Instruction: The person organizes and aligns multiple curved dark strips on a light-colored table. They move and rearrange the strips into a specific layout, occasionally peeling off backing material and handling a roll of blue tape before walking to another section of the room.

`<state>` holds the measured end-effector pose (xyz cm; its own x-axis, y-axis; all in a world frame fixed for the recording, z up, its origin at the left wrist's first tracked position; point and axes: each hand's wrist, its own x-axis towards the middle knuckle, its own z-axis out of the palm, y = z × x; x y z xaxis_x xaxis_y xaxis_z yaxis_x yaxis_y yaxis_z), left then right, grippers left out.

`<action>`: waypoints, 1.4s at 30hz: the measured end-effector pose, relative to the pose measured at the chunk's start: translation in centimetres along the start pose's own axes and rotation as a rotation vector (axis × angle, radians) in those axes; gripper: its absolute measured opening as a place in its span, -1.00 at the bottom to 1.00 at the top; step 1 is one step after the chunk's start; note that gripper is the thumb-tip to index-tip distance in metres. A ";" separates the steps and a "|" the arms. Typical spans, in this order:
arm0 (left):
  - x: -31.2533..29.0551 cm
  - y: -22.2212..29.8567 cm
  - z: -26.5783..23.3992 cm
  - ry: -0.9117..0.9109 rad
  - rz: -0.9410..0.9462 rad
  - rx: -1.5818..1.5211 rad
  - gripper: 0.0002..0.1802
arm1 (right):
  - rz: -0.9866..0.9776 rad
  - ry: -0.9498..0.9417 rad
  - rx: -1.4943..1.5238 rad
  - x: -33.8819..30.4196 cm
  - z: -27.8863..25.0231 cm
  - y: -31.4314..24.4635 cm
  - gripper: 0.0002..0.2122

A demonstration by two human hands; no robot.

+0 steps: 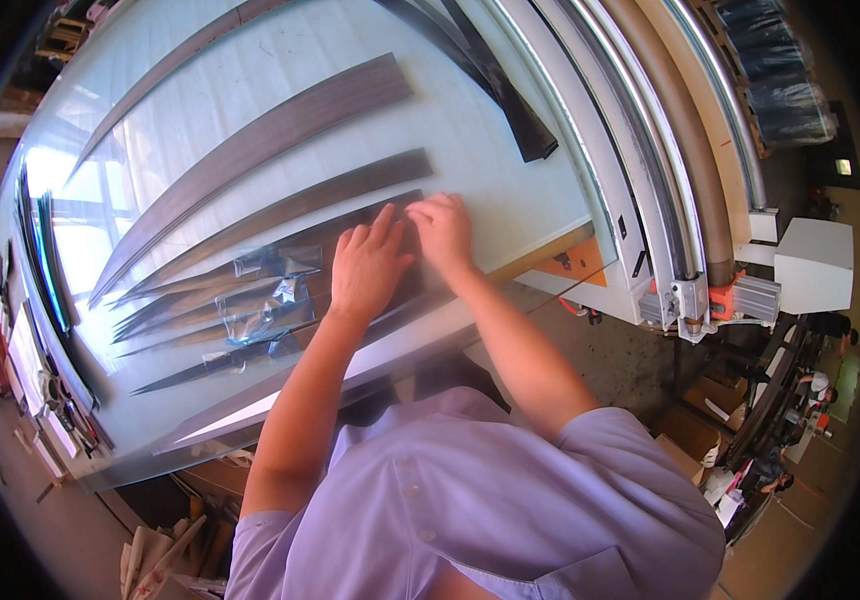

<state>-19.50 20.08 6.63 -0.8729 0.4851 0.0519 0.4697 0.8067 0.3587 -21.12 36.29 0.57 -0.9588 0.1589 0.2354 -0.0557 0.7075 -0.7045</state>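
Observation:
Long, dark grey-brown tapered strips lie side by side on a glass-topped table. My left hand rests on the nearer stack of dark strips, fingers stretched out and pressing it flat. Beside it, my right hand has its fingertips drawn together at the right end of a dark strip. The hands partly cover that strip. Just beyond lies a separate dark strip, with a wider dark strip farther off. Clear plastic film lies over the narrow strips left of my left hand.
Black strips lie crossed near the table's far right. A machine with long rollers runs along the right side. Thin dark strips hang along the left edge. Cardboard boxes stand on the floor at right; other people are in the distance.

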 end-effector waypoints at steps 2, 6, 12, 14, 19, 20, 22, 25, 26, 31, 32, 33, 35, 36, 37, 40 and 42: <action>0.2 0.1 -0.5 -0.037 0.004 -0.014 -0.43 | 0.017 -0.040 0.034 -0.1 0.5 -0.4 -0.98; -0.1 -0.4 -0.2 -0.015 0.004 -0.061 -0.44 | -0.012 0.008 0.178 -0.2 0.4 -0.7 -0.97; -1.8 -7.2 -1.9 0.174 -0.248 -0.051 -0.58 | -0.152 -0.039 0.167 -0.8 -0.8 0.0 -0.94; -3.1 -12.0 -3.7 0.393 -0.731 -0.025 -0.75 | -0.103 0.007 0.262 -1.0 -1.0 0.2 -0.95; -1.6 -7.2 -3.6 0.334 -0.300 0.092 -0.72 | 0.111 0.083 0.213 1.0 -1.7 0.3 -0.96; -0.7 -4.6 -3.0 0.276 -0.177 0.012 -0.65 | 0.076 0.058 0.167 1.4 -1.6 0.5 -0.96; 0.3 -0.6 -2.3 0.189 -0.037 0.018 -0.54 | 0.003 0.008 0.067 1.8 -1.3 0.9 -0.97; -0.3 0.4 -0.5 0.132 -0.002 0.025 -0.47 | -0.068 0.034 -0.002 1.8 -0.8 1.3 -0.98; -0.5 0.3 -0.2 0.109 0.004 0.000 -0.46 | -0.079 0.039 -0.009 1.8 -0.7 1.5 -0.98; -0.4 -0.3 0.3 -0.005 -0.015 -0.124 -0.44 | -0.128 0.060 -0.063 1.6 -0.5 1.4 -0.96; -0.2 -0.2 0.1 -0.034 -0.041 -0.161 -0.44 | -0.149 0.052 -0.066 1.4 -0.6 1.2 -0.96; 0.0 0.1 -0.1 -0.027 -0.062 -0.146 -0.44 | -0.171 0.043 -0.069 0.9 -0.6 1.1 -0.95; 0.2 0.7 -0.4 -0.012 -0.106 -0.115 -0.43 | -0.177 0.042 -0.065 0.5 -0.4 0.8 -0.95; 0.1 0.6 -0.3 -0.009 -0.099 -0.095 -0.44 | -0.162 0.051 -0.059 0.3 -0.3 0.7 -0.95; 0.0 0.5 0.1 -0.007 -0.091 -0.075 -0.44 | -0.147 0.059 -0.053 0.3 -0.2 0.6 -0.95; -0.3 0.2 0.3 0.049 -0.039 -0.043 -0.48 | -0.131 0.089 -0.033 0.8 -0.1 0.9 -0.95; -0.4 0.0 0.2 0.068 -0.003 -0.058 -0.53 | -0.124 0.076 -0.031 0.7 -0.1 0.8 -0.94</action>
<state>-19.11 19.98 6.47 -0.8822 0.4570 0.1136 0.4604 0.7861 0.4124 -21.81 37.08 0.25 -0.9211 0.1195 0.3705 -0.1631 0.7458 -0.6459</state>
